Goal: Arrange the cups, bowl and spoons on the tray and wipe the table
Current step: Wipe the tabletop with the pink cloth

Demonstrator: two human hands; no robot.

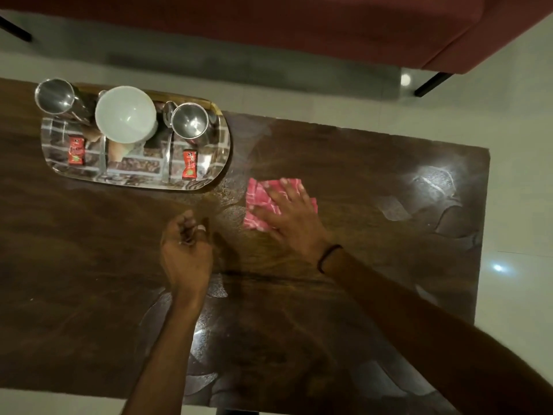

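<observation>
A dark wooden table [89, 250] fills the view. At its far left lies a shiny tray [209, 172] bearing two steel cups [55, 95] [190, 121], with a white bowl [125, 113] between them, spoons [168, 151] and two red sachets [76, 151] [189, 164]. Just right of the tray, the right hand [290, 217], a dark band [327, 257] on its wrist, presses flat on a folded pink cloth [260, 196]. The left hand [185, 253] is beside it with fingers curled; whether it holds anything is unclear. A red sofa [299, 25] stands beyond.
</observation>
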